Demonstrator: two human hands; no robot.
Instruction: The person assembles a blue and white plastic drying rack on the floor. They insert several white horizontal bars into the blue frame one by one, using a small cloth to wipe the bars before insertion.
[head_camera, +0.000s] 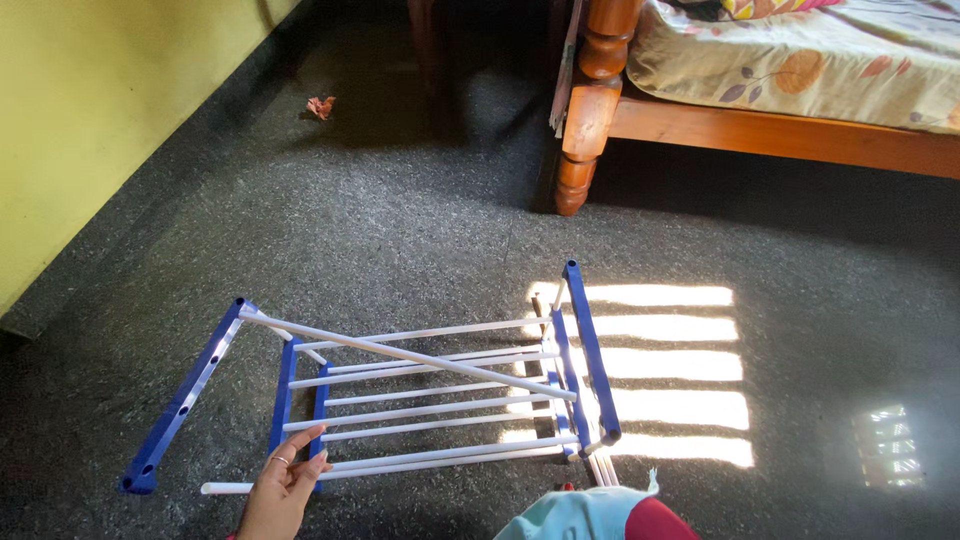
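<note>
Blue plastic side bars and thin white rods make up the drying rack (420, 385), which lies collapsed and flat on the dark speckled floor (400, 220), near the bottom middle of the view. One long white rod (400, 352) runs slantwise across the top of the rack, from its upper left corner down toward the right side bar. The left hand (285, 485) reaches in from the bottom edge, a ring on one finger, its fingers slightly spread and extended rather than clamped; the fingertips (312, 437) touch the rack's near left corner, where an inner blue bar meets the lowest white rod. The right hand is out of view. Just right of the hand, at the bottom edge, sits a bundle of light blue and red cloth (595, 515). Bright sunlight stripes (665, 365) fall on the floor along the rack's right side. Farther back, a wooden bed (760, 125) with a turned leg carries a floral bedsheet (800, 60). A yellow wall (90, 110) runs along the left, and a small reddish scrap (321, 105) lies on the floor near it.
</note>
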